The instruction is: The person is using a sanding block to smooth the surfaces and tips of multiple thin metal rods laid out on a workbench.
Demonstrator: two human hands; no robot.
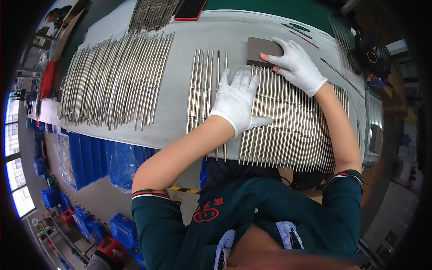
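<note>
A dense row of slim, stepped metal rods point(292, 130) lies side by side on the pale tabletop in front of me. My left hand point(235, 101), in a white glove, rests flat with its fingers spread over the row's left end. Some looser rods point(195, 94) lie left of that hand. At the far end of the row, my gloved right hand point(300, 67) grips a flat grey-brown block point(260, 48), its thumb on the near side and fingers over the top. The block sits against the rods' far tips. Bare fingertips poke out of the right glove.
Another large batch of metal rods point(114, 83) covers the table's left side, with a further bundle point(152, 14) behind it. A red-edged phone point(190, 10) lies at the back. Thin tools point(306, 39) lie at the far right, near a black fan point(372, 56). Blue crates point(85, 155) stand below the left edge.
</note>
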